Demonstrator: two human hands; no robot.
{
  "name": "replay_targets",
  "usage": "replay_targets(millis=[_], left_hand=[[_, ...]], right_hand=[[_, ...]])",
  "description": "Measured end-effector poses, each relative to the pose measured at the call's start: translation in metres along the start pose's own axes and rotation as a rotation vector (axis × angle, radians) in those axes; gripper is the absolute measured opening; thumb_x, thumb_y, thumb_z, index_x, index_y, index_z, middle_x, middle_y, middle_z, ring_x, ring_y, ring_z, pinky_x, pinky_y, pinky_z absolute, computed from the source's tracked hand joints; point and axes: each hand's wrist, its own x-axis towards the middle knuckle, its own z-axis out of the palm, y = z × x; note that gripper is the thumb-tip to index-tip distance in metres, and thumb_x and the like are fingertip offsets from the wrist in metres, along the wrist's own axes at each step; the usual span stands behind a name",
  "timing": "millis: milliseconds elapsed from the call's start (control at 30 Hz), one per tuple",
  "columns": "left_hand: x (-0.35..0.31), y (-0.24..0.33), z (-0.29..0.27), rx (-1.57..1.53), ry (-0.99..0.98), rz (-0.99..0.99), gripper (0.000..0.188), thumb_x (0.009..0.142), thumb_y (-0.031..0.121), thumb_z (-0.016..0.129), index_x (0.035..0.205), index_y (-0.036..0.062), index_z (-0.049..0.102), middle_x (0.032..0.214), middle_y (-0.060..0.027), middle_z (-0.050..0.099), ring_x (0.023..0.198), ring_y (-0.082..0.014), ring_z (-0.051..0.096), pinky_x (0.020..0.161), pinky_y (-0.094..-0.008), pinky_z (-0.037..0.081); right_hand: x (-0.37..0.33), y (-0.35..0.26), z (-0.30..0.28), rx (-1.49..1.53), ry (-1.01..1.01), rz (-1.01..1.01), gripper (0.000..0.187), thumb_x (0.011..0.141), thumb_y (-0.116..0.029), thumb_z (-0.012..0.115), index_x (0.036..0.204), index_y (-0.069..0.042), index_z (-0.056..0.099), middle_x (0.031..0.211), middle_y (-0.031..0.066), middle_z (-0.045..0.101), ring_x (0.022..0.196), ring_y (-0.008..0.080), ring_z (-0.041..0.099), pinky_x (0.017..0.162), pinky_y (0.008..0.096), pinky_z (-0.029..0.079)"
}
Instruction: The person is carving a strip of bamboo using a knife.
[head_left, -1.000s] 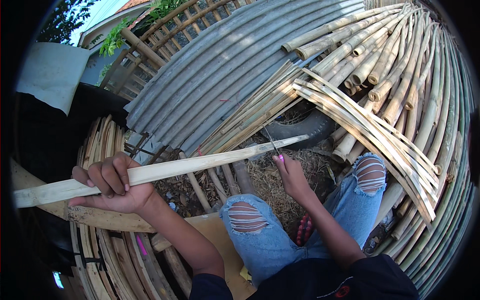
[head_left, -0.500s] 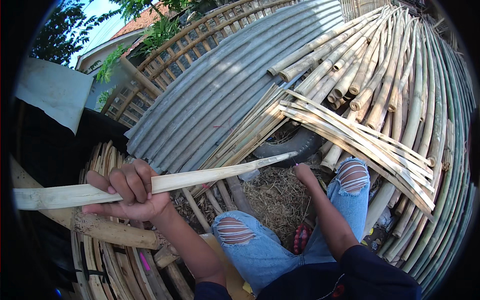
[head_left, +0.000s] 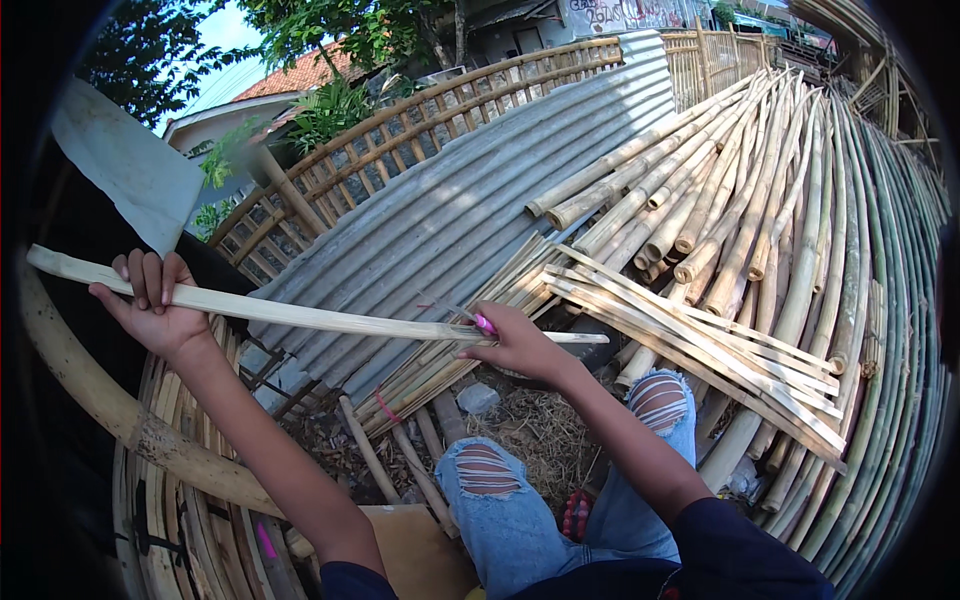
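Observation:
A long pale bamboo strip slants across in front of me, its left end higher than its right. My left hand is wrapped round it near the left end, fingers closed over the top. At the strip's other end, my right hand is closed on a pink-handled knife. The knife lies against the strip, and its blade is hard to make out. The strip's tip shows beyond the right hand.
Thin bamboo strips lie in a crossed stack and a bundle ahead. Long bamboo poles fill the right side. Corrugated sheeting leans at the fence. A thick bamboo pole runs beside my left arm.
My left hand has moved up and left with the strip, which now slopes down to the right. My right hand has risen to the strip with the knife. The view has tilted up.

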Motion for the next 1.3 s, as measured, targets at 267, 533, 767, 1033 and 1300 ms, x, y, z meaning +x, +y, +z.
replay_targets(millis=[267,533,767,1033,1300], left_hand=[[-0.008,-0.029,0.021,-0.075,0.202,0.129,0.044,0.089,0.051,0.046,0.072,0.0106,0.041,0.049,0.0056,0.025,0.035,-0.0038,0.019,0.035,-0.0178,0.020],[-0.082,-0.097,0.024,-0.068,0.155,-0.095,0.060,0.087,0.057,0.042,0.130,0.0159,0.035,0.117,-0.0147,0.046,0.110,-0.0294,0.047,0.097,-0.0513,0.038],[-0.182,-0.165,-0.002,-0.029,0.275,-0.372,0.066,0.082,0.045,0.060,0.135,0.0202,0.030,0.132,-0.0153,0.040,0.121,-0.0317,0.042,0.096,-0.0508,0.039],[-0.233,-0.211,-0.019,-0.173,0.672,-0.599,0.043,0.086,0.032,0.058,0.124,0.0170,0.041,0.124,-0.0095,0.047,0.120,-0.0274,0.044,0.097,-0.0484,0.038],[-0.256,-0.265,-0.019,-0.278,0.829,-0.823,0.032,0.085,0.022,0.059,0.112,0.0093,0.047,0.118,-0.0093,0.051,0.117,-0.0255,0.046,0.098,-0.0449,0.040]], right_hand=[[0.001,-0.020,-0.047,0.033,0.068,0.185,0.034,0.065,-0.021,0.078,0.083,0.001,0.060,0.058,0.0037,0.042,0.055,0.0120,0.042,0.053,0.0276,0.036],[-0.056,-0.023,-0.088,-0.024,0.338,0.330,0.026,0.058,-0.004,0.076,0.077,0.002,0.060,0.057,-0.0033,0.036,0.053,0.0072,0.034,0.049,0.0237,0.031],[-0.095,-0.020,-0.091,-0.191,0.369,0.391,0.026,0.056,-0.004,0.076,0.074,0.004,0.059,0.055,-0.0008,0.038,0.054,0.0093,0.034,0.050,0.0250,0.032],[-0.148,-0.009,-0.119,-0.385,0.409,0.517,0.024,0.058,-0.003,0.076,0.072,0.002,0.057,0.055,0.0023,0.044,0.052,0.0107,0.039,0.049,0.0264,0.035],[-0.194,0.033,-0.154,-0.567,0.415,0.654,0.025,0.062,-0.009,0.076,0.072,0.002,0.056,0.054,0.0048,0.042,0.050,0.0134,0.038,0.050,0.0293,0.035]])
